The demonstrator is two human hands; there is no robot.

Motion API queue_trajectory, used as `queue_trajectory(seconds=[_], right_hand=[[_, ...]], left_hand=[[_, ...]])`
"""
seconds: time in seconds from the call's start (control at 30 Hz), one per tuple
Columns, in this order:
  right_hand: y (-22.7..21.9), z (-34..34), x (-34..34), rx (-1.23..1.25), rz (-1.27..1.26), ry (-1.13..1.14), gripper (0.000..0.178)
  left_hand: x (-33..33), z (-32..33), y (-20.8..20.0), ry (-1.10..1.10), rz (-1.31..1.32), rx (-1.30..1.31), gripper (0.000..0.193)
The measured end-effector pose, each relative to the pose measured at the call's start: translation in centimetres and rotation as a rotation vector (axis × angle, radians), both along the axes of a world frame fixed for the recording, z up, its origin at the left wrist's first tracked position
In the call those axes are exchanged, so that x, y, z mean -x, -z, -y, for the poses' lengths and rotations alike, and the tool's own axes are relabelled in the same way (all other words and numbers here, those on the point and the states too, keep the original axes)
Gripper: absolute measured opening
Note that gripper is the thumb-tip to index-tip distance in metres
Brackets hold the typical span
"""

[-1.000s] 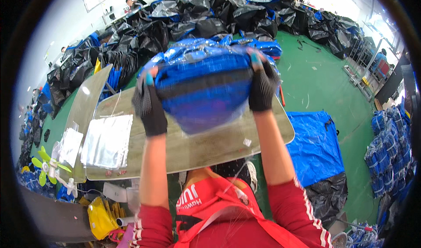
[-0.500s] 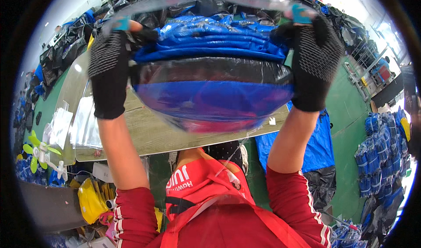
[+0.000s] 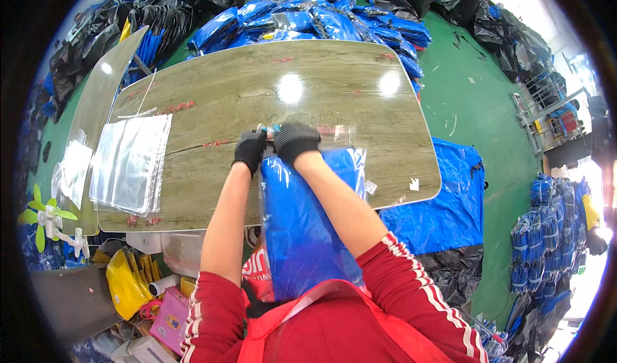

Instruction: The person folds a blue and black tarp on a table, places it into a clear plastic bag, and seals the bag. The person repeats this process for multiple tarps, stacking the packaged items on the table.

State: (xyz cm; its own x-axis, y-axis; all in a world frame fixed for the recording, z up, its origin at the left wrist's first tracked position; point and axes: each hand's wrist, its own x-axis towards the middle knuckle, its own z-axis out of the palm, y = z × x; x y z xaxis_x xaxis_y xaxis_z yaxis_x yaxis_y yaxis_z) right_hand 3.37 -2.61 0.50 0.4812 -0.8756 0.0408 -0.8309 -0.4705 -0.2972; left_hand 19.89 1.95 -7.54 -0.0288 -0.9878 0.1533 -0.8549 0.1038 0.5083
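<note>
A folded blue sheet [image 3: 299, 234] in a clear plastic bag [image 3: 262, 202] hangs over the table's near edge and reaches down to my apron. Both my hands are at the bag's far end, close together on the tabletop. My left hand [image 3: 249, 150], in a black knitted glove, is closed on the left corner of the bag's mouth. My right hand [image 3: 297, 139], also gloved, has its fingers bent down on the mouth just beside it. Something teal shows at the fingertips between them. To the right of my right hand, the clear flap lies on the wood.
The wood-patterned table [image 3: 212, 106] carries a stack of clear bags [image 3: 132, 160] on the left. Blue packages [image 3: 302, 22] are heaped beyond it. A blue sheet [image 3: 443, 189] lies at the right. Left stands a small green-bladed fan [image 3: 48, 218] near yellow packages [image 3: 128, 283].
Both hands have come down from a raised, wide-apart position to the table and close together. The bag with its blue sheet has dropped from in front of me to over the table's near edge.
</note>
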Motion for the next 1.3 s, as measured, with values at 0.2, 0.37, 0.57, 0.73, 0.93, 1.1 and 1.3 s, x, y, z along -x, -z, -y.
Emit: queue_trajectory(seconds=[0.2, 0.37, 0.57, 0.73, 0.93, 1.1, 1.3], right_hand=[[6.2, 0.0, -0.2, -0.087, 0.387, 0.154, 0.020], [6.1, 0.6, 0.2, 0.030, 0.623, -0.212, 0.016], [5.3, 0.7, -0.2, 0.200, 0.491, -0.250, 0.024], [4.6, 0.9, 0.1, 0.243, 0.453, -0.260, 0.018], [4.7, 0.9, -0.2, 0.274, 0.407, -0.325, 0.018], [5.3, 1.8, 1.1, 0.133, 0.443, -0.148, 0.021], [7.6, 2.9, 0.7, -0.147, 0.890, 0.362, 0.012]], left_hand=[[1.0, -2.1, 0.3, -0.422, -0.942, -0.324, 0.025], [1.9, -1.7, -0.3, -0.338, -1.054, -0.089, 0.031], [0.0, -1.1, -1.6, -0.219, -1.022, -0.233, 0.031], [-0.7, -0.6, -1.6, -0.250, -1.045, -0.325, 0.032], [0.0, -1.6, -1.4, -0.064, -0.903, -0.133, 0.032], [-0.6, -1.4, -1.5, -0.059, -0.743, -0.166, 0.028], [3.2, -2.4, -6.9, -0.321, -0.273, 0.314, 0.040]])
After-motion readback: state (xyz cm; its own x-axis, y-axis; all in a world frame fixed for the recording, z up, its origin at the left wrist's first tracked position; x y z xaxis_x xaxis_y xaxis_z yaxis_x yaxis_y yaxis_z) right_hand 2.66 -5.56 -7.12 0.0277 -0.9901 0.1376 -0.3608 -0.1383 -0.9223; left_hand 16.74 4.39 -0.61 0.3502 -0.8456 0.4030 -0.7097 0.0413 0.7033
